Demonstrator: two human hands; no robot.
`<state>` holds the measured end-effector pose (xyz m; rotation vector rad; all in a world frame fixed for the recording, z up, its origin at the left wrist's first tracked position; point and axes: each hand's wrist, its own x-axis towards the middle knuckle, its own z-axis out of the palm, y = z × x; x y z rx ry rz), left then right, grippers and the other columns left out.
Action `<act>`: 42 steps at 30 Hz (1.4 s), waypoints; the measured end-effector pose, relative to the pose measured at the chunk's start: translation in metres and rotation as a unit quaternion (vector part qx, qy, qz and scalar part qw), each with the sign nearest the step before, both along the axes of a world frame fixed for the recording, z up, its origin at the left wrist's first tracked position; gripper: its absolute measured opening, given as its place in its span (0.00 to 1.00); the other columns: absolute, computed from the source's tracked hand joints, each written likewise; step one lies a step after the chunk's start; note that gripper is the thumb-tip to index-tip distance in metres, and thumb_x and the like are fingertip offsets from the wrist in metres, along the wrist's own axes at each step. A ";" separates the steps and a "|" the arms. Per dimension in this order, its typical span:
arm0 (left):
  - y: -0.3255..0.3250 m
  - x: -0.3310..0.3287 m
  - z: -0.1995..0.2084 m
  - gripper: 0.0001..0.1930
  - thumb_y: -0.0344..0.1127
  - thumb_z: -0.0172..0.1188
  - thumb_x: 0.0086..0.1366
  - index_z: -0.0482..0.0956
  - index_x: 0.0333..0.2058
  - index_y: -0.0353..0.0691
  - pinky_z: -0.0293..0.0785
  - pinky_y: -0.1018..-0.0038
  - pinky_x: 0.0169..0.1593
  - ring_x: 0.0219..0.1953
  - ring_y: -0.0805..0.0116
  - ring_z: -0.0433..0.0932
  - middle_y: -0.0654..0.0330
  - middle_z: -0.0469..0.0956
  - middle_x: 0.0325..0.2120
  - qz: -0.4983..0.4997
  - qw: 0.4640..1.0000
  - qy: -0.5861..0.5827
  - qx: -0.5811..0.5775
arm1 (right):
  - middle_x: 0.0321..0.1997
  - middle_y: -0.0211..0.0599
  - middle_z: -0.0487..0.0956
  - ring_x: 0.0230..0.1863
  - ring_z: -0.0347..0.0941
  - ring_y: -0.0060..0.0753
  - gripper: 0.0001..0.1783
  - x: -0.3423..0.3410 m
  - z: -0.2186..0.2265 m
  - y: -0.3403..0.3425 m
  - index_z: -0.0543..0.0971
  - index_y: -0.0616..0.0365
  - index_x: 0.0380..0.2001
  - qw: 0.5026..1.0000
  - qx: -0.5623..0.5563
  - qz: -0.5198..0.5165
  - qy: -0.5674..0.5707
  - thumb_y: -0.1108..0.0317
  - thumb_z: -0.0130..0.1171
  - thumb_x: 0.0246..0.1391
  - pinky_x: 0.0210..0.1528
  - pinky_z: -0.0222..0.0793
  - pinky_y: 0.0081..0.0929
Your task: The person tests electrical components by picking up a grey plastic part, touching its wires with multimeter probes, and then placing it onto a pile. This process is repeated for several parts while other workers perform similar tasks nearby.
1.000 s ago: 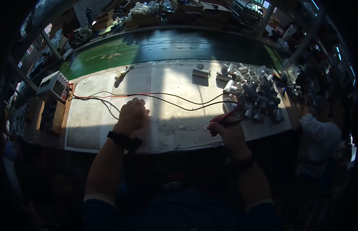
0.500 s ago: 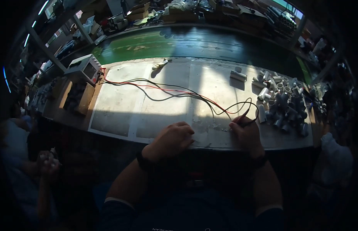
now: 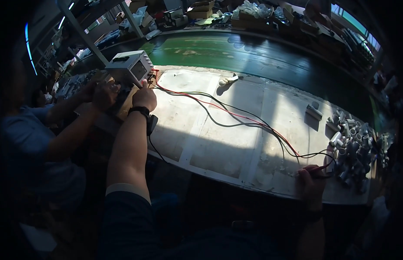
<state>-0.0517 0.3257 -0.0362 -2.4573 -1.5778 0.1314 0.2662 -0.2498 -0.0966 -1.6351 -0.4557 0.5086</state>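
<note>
Pale counter, half sunlit! Hands wide apart: left hand reaching the white meter at far left, grip unclear; right hand, near right, clamped on wired probes beside grey pipe pieces.

At the left end of the desk, upper left of the frame, stands the instrument, with the left hand at its front. From it the leads run across to the right hand, lower right. Beyond that hand, at the right, lie the heaped tubes. Behind the desk stretches a belt; a co-worker is at the frame's left.
</note>
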 end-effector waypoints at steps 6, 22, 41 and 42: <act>0.041 0.016 -0.017 0.20 0.36 0.49 0.73 0.82 0.56 0.33 0.80 0.60 0.58 0.55 0.50 0.84 0.48 0.56 0.76 0.045 0.982 0.180 -0.021 | 0.33 0.32 0.83 0.34 0.78 0.23 0.03 0.005 -0.015 -0.007 0.81 0.59 0.37 1.000 0.008 -0.007 0.021 0.79 0.63 0.62 0.39 0.75 0.22; 0.089 0.029 -0.052 0.24 0.36 0.47 0.74 0.77 0.64 0.37 0.79 0.64 0.57 0.57 0.54 0.83 0.45 0.59 0.75 0.053 0.960 0.273 0.014 | 0.39 0.32 0.83 0.40 0.78 0.24 0.07 0.013 -0.020 -0.022 0.79 0.56 0.42 0.999 -0.038 0.029 -0.025 0.78 0.62 0.63 0.43 0.74 0.22; 0.068 0.062 -0.048 0.26 0.36 0.44 0.78 0.67 0.72 0.40 0.85 0.52 0.46 0.65 0.51 0.75 0.54 0.57 0.77 0.144 0.922 0.358 0.027 | 0.39 0.37 0.83 0.43 0.79 0.27 0.09 0.004 -0.003 -0.008 0.81 0.59 0.39 0.995 -0.002 0.041 -0.086 0.82 0.66 0.57 0.48 0.75 0.25; 0.070 0.058 -0.050 0.26 0.36 0.44 0.78 0.67 0.72 0.40 0.85 0.52 0.46 0.65 0.51 0.75 0.53 0.56 0.77 0.143 0.922 0.358 0.028 | 0.39 0.37 0.83 0.43 0.79 0.27 0.09 0.004 -0.004 -0.008 0.81 0.59 0.39 0.995 -0.001 0.040 -0.086 0.82 0.66 0.57 0.48 0.75 0.25</act>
